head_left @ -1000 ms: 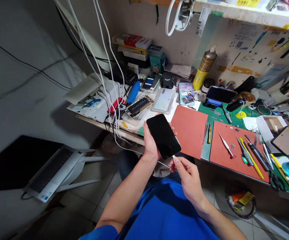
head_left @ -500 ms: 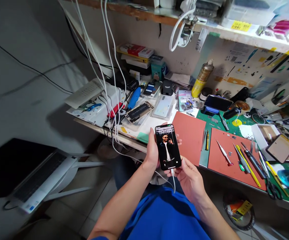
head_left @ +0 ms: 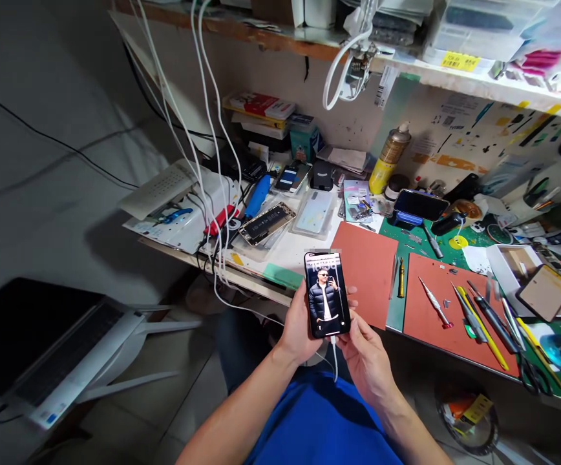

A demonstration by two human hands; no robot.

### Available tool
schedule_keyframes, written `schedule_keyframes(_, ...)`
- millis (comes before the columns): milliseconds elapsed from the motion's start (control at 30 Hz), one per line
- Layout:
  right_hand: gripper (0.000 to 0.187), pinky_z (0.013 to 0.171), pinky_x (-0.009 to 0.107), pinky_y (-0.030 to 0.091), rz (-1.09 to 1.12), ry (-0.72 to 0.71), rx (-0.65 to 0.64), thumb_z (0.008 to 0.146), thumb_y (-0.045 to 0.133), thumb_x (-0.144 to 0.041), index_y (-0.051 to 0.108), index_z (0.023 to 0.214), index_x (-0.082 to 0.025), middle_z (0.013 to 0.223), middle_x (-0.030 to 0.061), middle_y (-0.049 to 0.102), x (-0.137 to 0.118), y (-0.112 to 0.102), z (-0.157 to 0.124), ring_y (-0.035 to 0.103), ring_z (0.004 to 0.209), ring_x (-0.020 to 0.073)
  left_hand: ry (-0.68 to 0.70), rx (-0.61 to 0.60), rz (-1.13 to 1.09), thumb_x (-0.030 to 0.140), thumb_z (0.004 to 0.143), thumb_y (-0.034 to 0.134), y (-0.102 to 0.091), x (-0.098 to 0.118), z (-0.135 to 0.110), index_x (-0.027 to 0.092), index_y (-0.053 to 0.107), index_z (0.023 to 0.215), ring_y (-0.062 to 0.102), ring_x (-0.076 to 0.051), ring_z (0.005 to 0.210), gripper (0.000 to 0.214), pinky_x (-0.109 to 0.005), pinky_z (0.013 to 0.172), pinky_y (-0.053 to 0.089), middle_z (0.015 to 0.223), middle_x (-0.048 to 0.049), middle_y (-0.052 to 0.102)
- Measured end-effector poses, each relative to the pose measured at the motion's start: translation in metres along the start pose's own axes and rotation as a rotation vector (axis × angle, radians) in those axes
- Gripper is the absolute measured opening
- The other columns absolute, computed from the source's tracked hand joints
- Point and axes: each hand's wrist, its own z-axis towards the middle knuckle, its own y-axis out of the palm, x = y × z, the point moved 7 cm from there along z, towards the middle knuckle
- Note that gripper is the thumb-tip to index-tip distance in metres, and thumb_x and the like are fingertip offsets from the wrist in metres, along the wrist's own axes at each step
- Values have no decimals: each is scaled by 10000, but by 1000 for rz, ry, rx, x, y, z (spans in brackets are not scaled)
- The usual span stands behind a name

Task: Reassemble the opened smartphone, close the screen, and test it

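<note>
Glossy, round-cornered phone, screen lit | thin white cable at its bottom edge | left hand: grip curled round phone | right hand: at lower corner, grip's closure unclear

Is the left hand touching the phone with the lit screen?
Touching. The head view shows the left hand cradling the lit phone, its thumb side against one edge, fingers showing past the other.

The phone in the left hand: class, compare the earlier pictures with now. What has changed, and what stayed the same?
The phone has lit up from black and turned straighter in view. The right hand has gone from pinching the white cable to the phone's lower right edge. The left hand kept hold; tools stayed put.
</note>
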Motion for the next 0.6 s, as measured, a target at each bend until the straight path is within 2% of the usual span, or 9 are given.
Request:
schedule_keyframes(133,425,868,400,597,-161,-44,-13,1086,542,-539,744,1309,-239,1201,106,752,8,-8,-3,707,1001,243,-38,-6,0,721,1031,404,-12,-5,-1,66,705,1296,781,-313,904,768,-379,704,621,1185,-242,776)
schedule_keyframes(200,395,822,387,592,-379,-169,48,1114,494,-480,754,1263,-222,1093,99,764,2,-19,-10,704,925,231,-43,-2,10,754,1015,407,-21,-3,0,50,711,1264,780,-315,901,806,-390,729,625,1147,-240,781)
schedule_keyframes(267,288,808,374,576,-665,-386,98,1114,510,-345,762,1159,-216,1030,90,763,-13,-25,-23,700,902,223,-31,5,22,753,1014,418,-30,1,1,64,710,1259,779,-313,924,788,-404,776,630,1164,-225,779)
schedule_keyframes(333,207,816,381,566,-903,-622,25,1069,531,-181,737,1079,-201,1036,101,759,-27,-15,-37,696,927,228,-22,1,37,735,1022,421,-36,4,2,78,705,1267,776,-303,932,756,-410,804,630,1196,-219,771)
schedule_keyframes(433,224,791,405,572,-1087,-874,-212,977,533,-45,691,1088,-158,1078,144,756,-34,12,-54,678,924,242,-20,-16,66,712,1039,390,-38,8,0,68,706,1249,768,-297,915,748,-401,780,624,1208,-235,759)
schedule_keyframes(500,237,766,412,578,-1151,-968,-301,936,547,-18,678,1099,-131,1096,173,758,-35,27,-58,667,917,252,-34,-21,86,713,1043,362,-37,8,-3,52,710,1227,760,-286,876,770,-379,754,612,1144,-237,767)
schedule_keyframes(600,210,738,411,583,-1183,-1021,-341,912,581,-9,672,1068,-118,1075,188,767,-32,39,-59,667,884,253,-66,-30,108,741,1032,351,-34,7,-7,29,709,1216,748,-270,803,818,-345,718,587,974,-218,775)
